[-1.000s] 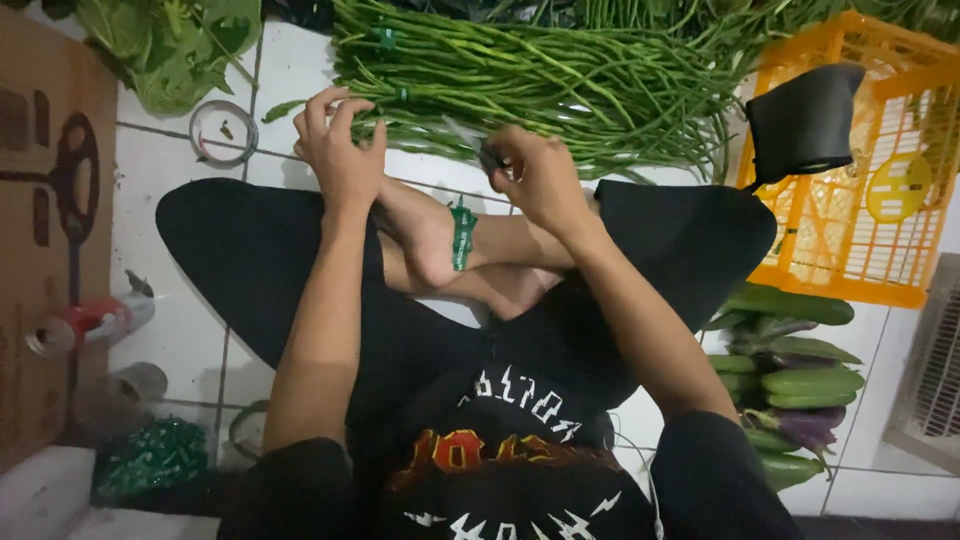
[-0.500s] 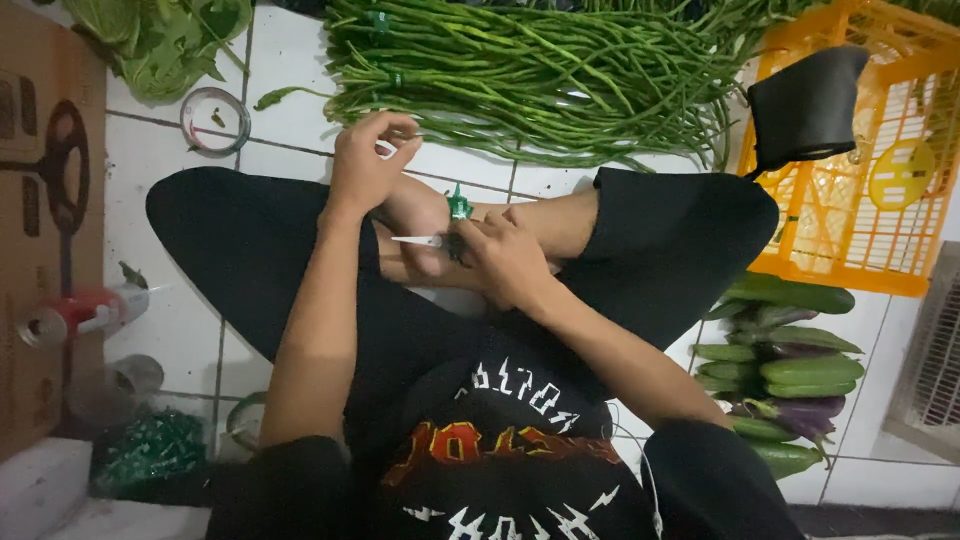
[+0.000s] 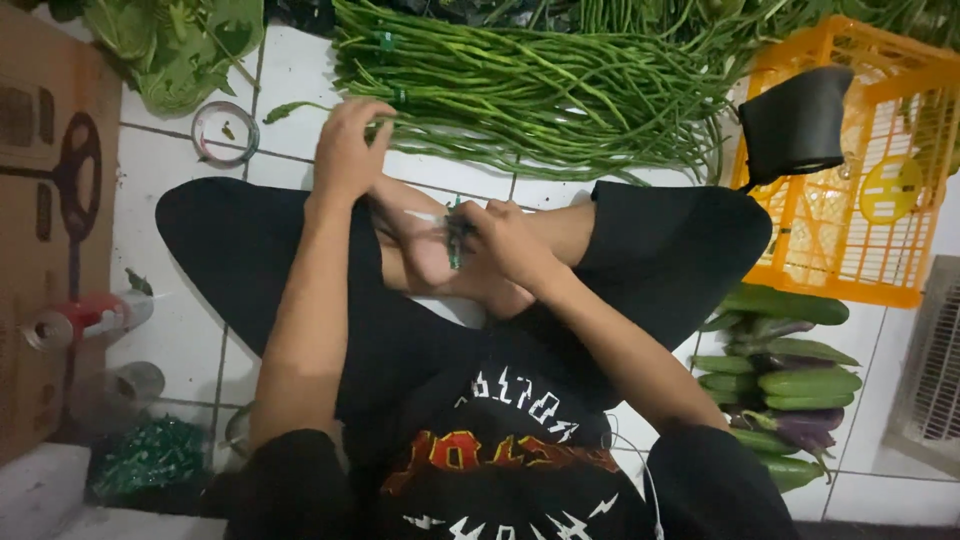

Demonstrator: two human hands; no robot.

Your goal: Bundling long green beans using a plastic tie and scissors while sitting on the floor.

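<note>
I sit cross-legged on white floor tiles, facing a long heap of green long beans (image 3: 540, 85). My left hand (image 3: 348, 148) reaches forward to the near edge of the heap, fingers bent down over the bean ends; its grip is hidden behind the back of the hand. My right hand (image 3: 505, 240) rests over my crossed ankles. It is closed on a small green item (image 3: 455, 243), and a thin white strip (image 3: 420, 215) sticks out to the left of it.
A cardboard box (image 3: 45, 200) stands at the left, with a tape roll (image 3: 225, 133), cans (image 3: 90, 320) and a green bundle (image 3: 150, 455) near it. Leafy greens (image 3: 180, 45) lie at the top left. An orange crate (image 3: 860, 200), cucumbers and eggplants (image 3: 790, 385) are on the right.
My right hand came back from the bean heap to my ankles with the small green item. My left hand dipped toward my lap, then went forward again to the beans.
</note>
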